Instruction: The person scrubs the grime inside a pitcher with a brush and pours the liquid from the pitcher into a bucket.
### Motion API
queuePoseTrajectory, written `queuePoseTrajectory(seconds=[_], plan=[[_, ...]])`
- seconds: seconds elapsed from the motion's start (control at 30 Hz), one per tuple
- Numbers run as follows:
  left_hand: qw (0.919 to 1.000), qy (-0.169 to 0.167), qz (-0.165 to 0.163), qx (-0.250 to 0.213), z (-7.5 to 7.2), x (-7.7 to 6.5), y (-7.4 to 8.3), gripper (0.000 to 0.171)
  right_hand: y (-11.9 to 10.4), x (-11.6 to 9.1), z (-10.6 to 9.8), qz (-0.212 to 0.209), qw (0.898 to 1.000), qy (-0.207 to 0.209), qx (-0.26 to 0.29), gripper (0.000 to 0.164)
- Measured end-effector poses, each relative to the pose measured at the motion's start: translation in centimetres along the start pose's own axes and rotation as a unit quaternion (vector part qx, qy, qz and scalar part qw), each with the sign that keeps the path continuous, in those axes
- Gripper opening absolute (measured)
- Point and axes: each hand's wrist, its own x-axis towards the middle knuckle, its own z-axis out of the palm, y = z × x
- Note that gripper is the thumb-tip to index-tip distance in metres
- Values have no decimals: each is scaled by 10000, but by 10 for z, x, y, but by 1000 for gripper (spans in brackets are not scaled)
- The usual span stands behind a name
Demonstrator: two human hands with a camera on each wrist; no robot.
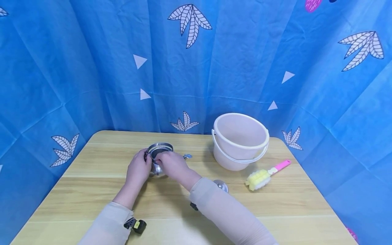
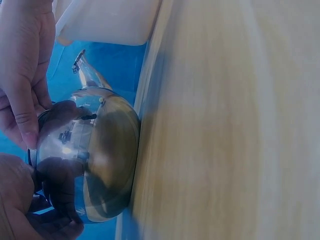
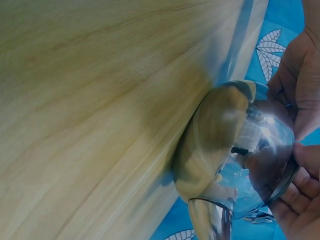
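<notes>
Left of the bucket [image 1: 232, 151], we are seeing the left hand [image 1: 138, 168] curling its fingers round the kettle [image 2: 107, 155], likely steadying it on the tabletop [image 1: 183, 226]. The right hand [image 1: 173, 165] is bunching its fingers at the kettle's mouth; we cannot tell what they are pinching. In front of the bucket, the lid [image 1: 222, 185] is lying aside, presumably leaving the kettle uncovered. Front-right of the bucket, a brush [image 1: 259, 179] is lying, perhaps kept handy.
</notes>
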Motion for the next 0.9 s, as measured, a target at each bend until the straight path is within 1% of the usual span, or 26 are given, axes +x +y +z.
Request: queuePoseTrajectory(seconds=[0.13,0.3,0.5,0.73,0.9], plan=[[10000,-8,-14,-12,0,0,0,46,0,0,0,-81,9997,65,-213,14],[10000,-40,-37,-21,0,0,1,46,-1,0,1,-75,9994,74,-339,15],[10000,-37,-23,-19,-1,0,1,46,-1,-1,0,-72,9991,32,-413,17],[10000,-10,20,-21,-1,0,1,46,-1,-2,-5,-116,9988,182,-440,16],[10000,-79,1,-25,-1,-1,2,46,0,-2,-8,-127,9987,245,-439,18]])
